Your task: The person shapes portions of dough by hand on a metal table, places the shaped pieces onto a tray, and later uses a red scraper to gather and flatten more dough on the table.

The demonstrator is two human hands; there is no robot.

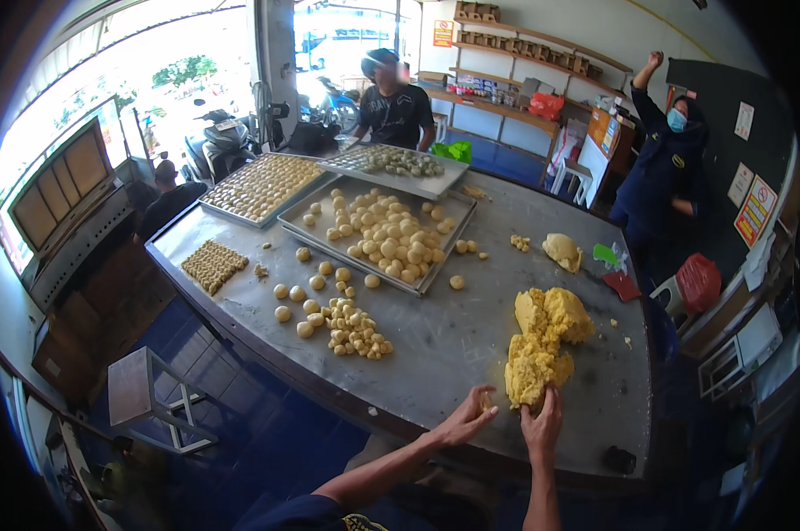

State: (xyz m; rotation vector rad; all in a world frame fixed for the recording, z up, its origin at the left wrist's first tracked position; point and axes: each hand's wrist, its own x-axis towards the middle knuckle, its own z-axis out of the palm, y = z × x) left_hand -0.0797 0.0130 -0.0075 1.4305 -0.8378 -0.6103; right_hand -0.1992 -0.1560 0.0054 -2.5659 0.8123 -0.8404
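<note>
Small dough pieces [355, 331] lie on the desk [435, 354] well left of the left hand [462, 421], its thumb and fingers slightly parted; whether they pinch a scrap, I cannot tell. Just beyond, rightward, the yellow dough mass [540, 343] runs lengthwise away from the person. The right hand [542, 428], nearer, grips its near end, unobstructed; a flat red piece [622, 285] lies farther right.

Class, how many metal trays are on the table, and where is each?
3: the left tray, the middle tray, and the back tray, which overlaps the middle one's far side. Others may be hidden underneath.
</note>
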